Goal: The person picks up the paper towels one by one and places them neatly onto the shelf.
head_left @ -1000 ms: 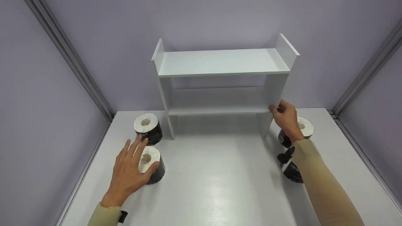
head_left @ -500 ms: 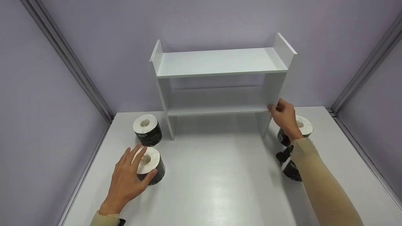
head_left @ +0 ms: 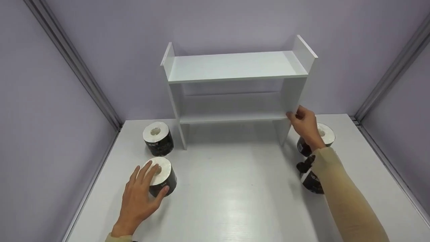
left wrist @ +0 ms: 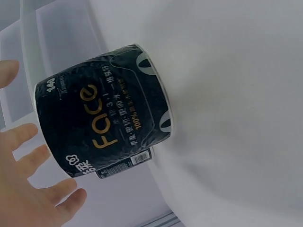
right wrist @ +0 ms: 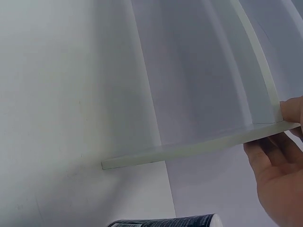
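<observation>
- the left hand (head_left: 139,200) reaches in from the lower left, palm down, fingers spread wide and nearly straight, thumb held well away from them; it has hold of nothing.
- just ahead of it stands the front left roll (head_left: 164,177), upright on the worktop (head_left: 218,191) — fingertips overlap its white top in the head view, but whether they touch it i cannot tell.
- the right hand (head_left: 305,127) is stretched far forward at the right side of the white shelf (head_left: 235,67); its fingers are curled and pinch the edge of the side panel, thumb on the inner face, the others on the outer.
- the shelf stands upright near the back wall (head_left: 235,20), two boards between two side panels.
- the rear left roll (head_left: 159,141) stands upright just behind the front one, beside the shelf's left panel.
- the rear right roll (head_left: 327,133) stands right of the shelf, partly hidden by the right hand and wrist.
- nearer, the front right roll (head_left: 312,183) is partly covered by the right sleeve (head_left: 349,195) — that forearm crosses above it and blocks the view.
- gold lettering shows on the front left roll's dark wrapper.
</observation>
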`<state>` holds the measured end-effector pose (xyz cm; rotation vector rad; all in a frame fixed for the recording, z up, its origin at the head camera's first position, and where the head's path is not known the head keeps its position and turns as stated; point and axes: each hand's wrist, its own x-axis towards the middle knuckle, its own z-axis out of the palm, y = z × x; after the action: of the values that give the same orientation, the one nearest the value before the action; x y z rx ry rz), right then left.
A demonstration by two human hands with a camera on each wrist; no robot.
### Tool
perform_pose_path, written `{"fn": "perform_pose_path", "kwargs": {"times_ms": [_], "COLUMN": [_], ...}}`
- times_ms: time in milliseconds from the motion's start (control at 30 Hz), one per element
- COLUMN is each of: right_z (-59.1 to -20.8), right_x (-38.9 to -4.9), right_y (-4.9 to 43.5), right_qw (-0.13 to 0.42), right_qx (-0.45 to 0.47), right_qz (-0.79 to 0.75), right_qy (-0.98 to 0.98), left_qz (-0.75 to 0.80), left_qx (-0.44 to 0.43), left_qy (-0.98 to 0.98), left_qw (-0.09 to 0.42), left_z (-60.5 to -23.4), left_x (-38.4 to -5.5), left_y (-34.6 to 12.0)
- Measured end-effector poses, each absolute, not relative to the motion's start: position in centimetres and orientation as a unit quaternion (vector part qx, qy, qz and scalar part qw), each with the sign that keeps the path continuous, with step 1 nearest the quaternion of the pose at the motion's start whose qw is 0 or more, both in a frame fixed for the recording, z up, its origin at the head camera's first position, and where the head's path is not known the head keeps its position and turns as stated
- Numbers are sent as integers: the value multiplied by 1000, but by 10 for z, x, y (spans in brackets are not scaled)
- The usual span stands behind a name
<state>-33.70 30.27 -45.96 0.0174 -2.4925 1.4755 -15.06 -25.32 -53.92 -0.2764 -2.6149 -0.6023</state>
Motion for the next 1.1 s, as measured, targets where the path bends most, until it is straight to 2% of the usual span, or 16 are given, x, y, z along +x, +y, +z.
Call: {"fn": "perform_pose_path", "kwargs": {"times_ms": [1100], "right_z": [-462], "right_x": [-337], "right_y": [306], "right_qw": [124], "right_qx": [29], "right_qz": [527], "right_qy": [-840], "left_qz": [-238], "left_qx": [-94], "left_qy": [-925], "left_qw": [282], "left_z": [-571], "left_x": [-150], "left_y": [-242]}}
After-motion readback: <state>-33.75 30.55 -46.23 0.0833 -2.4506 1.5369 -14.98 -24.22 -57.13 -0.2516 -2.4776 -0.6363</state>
